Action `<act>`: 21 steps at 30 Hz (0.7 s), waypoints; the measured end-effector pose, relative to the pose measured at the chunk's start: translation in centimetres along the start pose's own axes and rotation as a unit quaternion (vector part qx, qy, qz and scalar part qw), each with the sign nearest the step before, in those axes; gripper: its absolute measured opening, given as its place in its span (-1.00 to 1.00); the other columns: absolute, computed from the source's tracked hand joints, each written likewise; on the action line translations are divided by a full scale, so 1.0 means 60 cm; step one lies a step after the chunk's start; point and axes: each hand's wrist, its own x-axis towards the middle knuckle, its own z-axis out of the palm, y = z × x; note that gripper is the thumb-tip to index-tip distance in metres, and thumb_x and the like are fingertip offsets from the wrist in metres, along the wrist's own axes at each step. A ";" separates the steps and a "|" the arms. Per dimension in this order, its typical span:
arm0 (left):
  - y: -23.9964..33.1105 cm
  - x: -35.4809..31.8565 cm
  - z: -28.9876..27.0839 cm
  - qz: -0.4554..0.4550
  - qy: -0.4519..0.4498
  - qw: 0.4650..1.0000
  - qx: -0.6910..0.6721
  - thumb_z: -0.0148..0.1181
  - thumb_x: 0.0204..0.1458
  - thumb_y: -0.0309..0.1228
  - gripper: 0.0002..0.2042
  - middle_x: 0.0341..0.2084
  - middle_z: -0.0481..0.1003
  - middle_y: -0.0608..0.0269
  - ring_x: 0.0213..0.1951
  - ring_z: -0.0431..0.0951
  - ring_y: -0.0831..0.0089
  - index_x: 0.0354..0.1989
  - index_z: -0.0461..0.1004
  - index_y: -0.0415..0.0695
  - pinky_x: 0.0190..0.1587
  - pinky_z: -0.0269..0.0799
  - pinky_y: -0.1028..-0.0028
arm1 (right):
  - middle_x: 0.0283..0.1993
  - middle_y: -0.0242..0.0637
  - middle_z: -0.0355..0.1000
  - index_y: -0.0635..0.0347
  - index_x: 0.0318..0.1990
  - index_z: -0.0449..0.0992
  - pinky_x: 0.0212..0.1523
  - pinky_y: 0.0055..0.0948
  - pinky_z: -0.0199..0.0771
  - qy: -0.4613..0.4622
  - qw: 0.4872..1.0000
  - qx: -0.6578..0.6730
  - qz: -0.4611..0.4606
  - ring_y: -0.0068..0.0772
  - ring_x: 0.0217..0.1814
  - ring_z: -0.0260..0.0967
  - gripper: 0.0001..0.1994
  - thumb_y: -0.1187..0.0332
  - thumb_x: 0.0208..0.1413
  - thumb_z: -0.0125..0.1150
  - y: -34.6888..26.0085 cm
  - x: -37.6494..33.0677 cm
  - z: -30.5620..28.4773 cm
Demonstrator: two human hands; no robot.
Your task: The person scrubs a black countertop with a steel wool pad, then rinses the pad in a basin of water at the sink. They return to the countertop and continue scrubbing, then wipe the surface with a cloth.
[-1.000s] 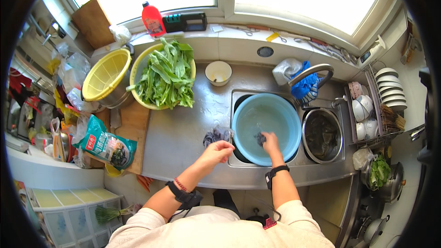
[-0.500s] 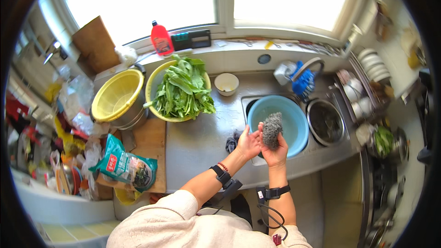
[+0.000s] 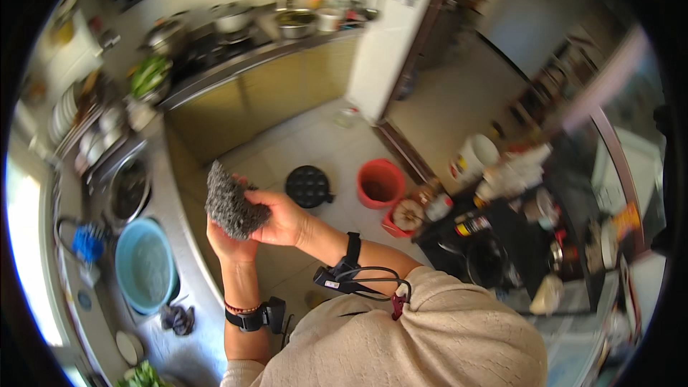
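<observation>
We hold a grey scrubber between both hands, up in the air over the floor, just off the counter's front edge. The right hand curls its fingers around the scrubber's far side, grasping it; the left hand cups it from beneath, fingers bent up against it. Neither hand is loose.

To squeeze or shake the scrubber well, we judge it best to keep it pressed between both palms and bring it over the blue basin in the sink, so that drips land there and not on the tiles.

The counter edge runs close along our left, with a dark rag lying near its front edge beside the basin and a steel pot further along. On the floor in front stand a round black pan and a red bucket, both well apart from the hands. The floor between them and the cabinet leaves room to turn, while the crowded table on our right narrows it.
</observation>
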 end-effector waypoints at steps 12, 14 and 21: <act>-0.730 -0.101 0.506 -0.506 -0.135 0.852 -0.027 -0.25 0.33 -0.27 -0.66 -0.17 0.58 0.18 -0.14 0.59 0.28 -0.09 0.49 -0.16 0.06 0.51 0.22 | 0.25 0.05 0.37 0.35 0.21 0.34 0.28 0.09 0.41 0.069 0.815 -0.193 -0.543 0.10 0.27 0.35 -0.61 0.31 0.32 0.04 -0.276 -0.737 0.359; -0.878 -0.139 0.568 -0.548 -0.169 0.816 -0.078 -0.20 0.34 -0.24 -0.69 -0.33 0.55 0.28 -0.31 0.54 0.36 -0.22 0.47 -0.12 -0.07 0.54 0.31 | 0.26 0.09 0.35 0.36 0.21 0.33 0.29 0.13 0.39 0.088 0.790 -0.209 -0.570 0.17 0.29 0.32 -0.59 0.32 0.30 0.07 -0.302 -0.858 0.430; -1.166 -0.268 0.640 -0.509 -0.367 0.709 0.322 -0.09 0.29 0.11 -0.33 0.39 0.14 0.03 0.38 0.07 0.10 0.37 0.17 -0.18 0.38 -0.04 -0.07 | 0.11 -0.13 0.50 0.29 0.16 0.42 0.20 -0.10 0.40 0.453 0.525 -0.399 -0.600 -0.15 0.14 0.43 -0.59 0.36 0.18 0.26 -0.372 -1.239 0.507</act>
